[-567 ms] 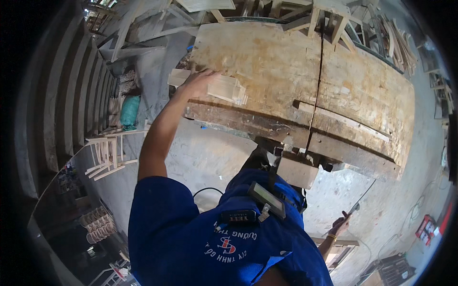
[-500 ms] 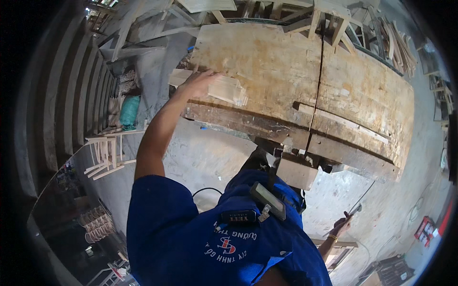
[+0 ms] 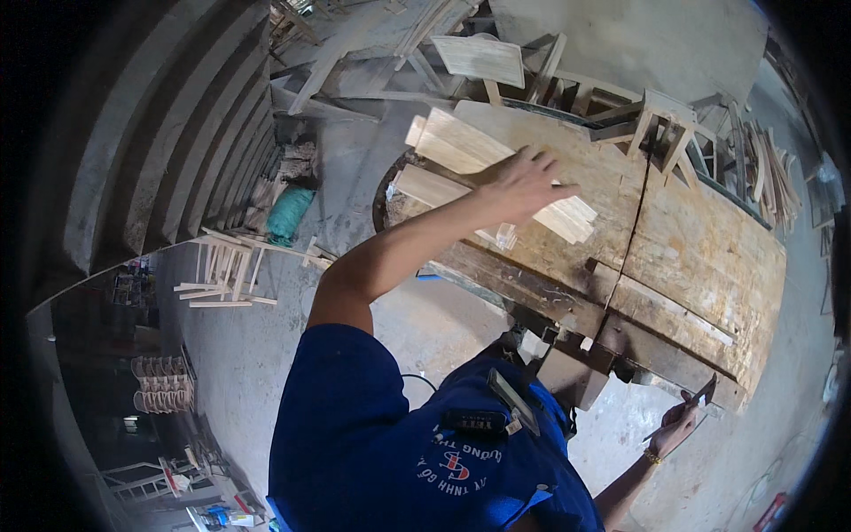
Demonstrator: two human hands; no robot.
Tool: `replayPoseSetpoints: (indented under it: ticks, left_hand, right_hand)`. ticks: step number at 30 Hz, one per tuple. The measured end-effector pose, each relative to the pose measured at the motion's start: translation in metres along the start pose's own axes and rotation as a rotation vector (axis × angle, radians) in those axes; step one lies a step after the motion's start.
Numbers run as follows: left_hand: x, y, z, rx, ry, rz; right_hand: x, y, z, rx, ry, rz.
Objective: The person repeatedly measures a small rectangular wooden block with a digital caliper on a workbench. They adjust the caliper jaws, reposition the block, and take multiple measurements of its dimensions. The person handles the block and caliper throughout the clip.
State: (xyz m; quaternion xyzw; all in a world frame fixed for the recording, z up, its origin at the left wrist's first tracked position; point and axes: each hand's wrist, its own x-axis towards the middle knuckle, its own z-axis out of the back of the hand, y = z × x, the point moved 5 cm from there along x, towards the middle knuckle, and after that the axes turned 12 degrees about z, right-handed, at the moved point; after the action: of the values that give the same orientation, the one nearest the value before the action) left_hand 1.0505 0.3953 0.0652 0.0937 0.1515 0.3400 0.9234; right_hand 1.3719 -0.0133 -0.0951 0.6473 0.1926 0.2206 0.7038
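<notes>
My left hand (image 3: 525, 184) is over a group of long pale wooden strips (image 3: 456, 144) lying slantwise on the workbench (image 3: 709, 239). Its fingers are spread apart across the top of the strips, and none is seen wrapped round them. A second, shorter-looking group of strips (image 3: 433, 188) lies closer to me, partly under my left forearm. Low at the right, by the bench's near edge, my right hand (image 3: 678, 424) is closed on a thin dark tool (image 3: 706, 390) with a long narrow shaft. The kind of tool cannot be made out.
A narrow wooden batten (image 3: 678, 309) lies along the bench's near side, crossing a dark gap (image 3: 640, 208) in the top. A wooden block (image 3: 567, 379) juts from the near edge. Wooden frames (image 3: 660, 111) stand beyond the bench; a chair frame (image 3: 226, 266) is at the left.
The strips under my left hand have shifted right and away from me, separating into two groups. My right hand has come up close to the bench edge with the tool. The view has shifted too.
</notes>
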Motion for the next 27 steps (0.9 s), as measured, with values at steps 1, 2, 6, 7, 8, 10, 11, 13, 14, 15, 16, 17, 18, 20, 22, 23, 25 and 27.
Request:
replayPoseSetpoints:
  ticks: [1, 2, 6, 7, 8, 10, 11, 13, 14, 15, 16, 17, 18, 20, 22, 23, 25, 27]
  left_hand:
    - [0.003, -0.008, 0.000, 0.006, -0.029, -0.033]
    - [0.005, -0.008, 0.001, -0.002, -0.068, -0.021]
    - [0.037, -0.024, 0.028, -0.595, -0.362, -0.095]
    - [0.041, -0.014, 0.035, -1.221, -0.465, -0.208]
    - [0.046, -0.014, 0.028, -1.458, -0.204, -0.139]
    - [0.052, -0.044, 0.031, -1.834, 0.023, -0.209]
    - [0.058, -0.064, 0.030, -1.838, -0.027, -0.305]
    - [0.078, -0.106, 0.020, -1.845, -0.123, -0.480]
    - [0.088, -0.127, 0.020, -1.835, -0.167, -0.551]
    - [0.096, -0.145, 0.012, -1.984, -0.122, -0.565]
    - [0.102, -0.163, 0.004, -2.137, -0.079, -0.581]
    - [0.107, -0.176, -0.003, -2.290, -0.038, -0.590]
    - [0.113, -0.182, -0.019, -2.308, -0.033, -0.473]
    - [0.111, -0.202, -0.076, -2.588, 0.437, -0.136]
    - [0.089, -0.215, -0.117, -2.659, 0.515, 0.256]
    - [0.074, -0.217, -0.140, -2.557, 0.492, 0.299]
    - [0.043, -0.200, -0.171, -2.340, 0.449, 0.413]
    - [0.028, -0.168, -0.186, -2.151, 0.267, 0.540]
  right_hand:
    - [-0.002, 0.000, -0.005, 0.036, 0.020, 0.006]
    - [-0.003, -0.004, -0.012, 0.075, 0.035, 0.010]
    - [0.002, 0.016, -0.004, 0.085, 0.065, 0.082]
    - [0.011, 0.026, -0.013, 0.113, 0.077, 0.090]
    - [0.022, 0.042, -0.022, 0.028, 0.102, 0.062]
    - [0.058, 0.080, -0.045, -0.258, 0.115, 0.114]
    - [0.074, 0.114, -0.081, -0.109, 0.194, 0.237]
    - [0.104, 0.175, -0.130, -0.423, 0.424, 0.503]
    - [0.116, 0.187, -0.147, -0.482, 0.514, 0.714]
    - [0.126, 0.184, -0.161, -0.536, 0.602, 0.738]
    - [0.136, 0.181, -0.172, -0.595, 0.692, 0.764]
    - [0.145, 0.170, -0.178, -0.652, 0.729, 0.785]
    - [0.153, 0.157, -0.186, -0.704, 0.772, 0.809]
    - [0.168, 0.143, -0.208, -0.650, 0.985, 0.819]
    - [0.191, 0.096, -0.202, -0.766, 1.018, 0.690]
    - [0.203, 0.071, -0.193, -0.807, 1.010, 0.684]
    - [0.221, 0.032, -0.178, -0.884, 1.015, 0.696]
    - [0.231, 0.007, -0.175, -0.919, 1.081, 0.689]
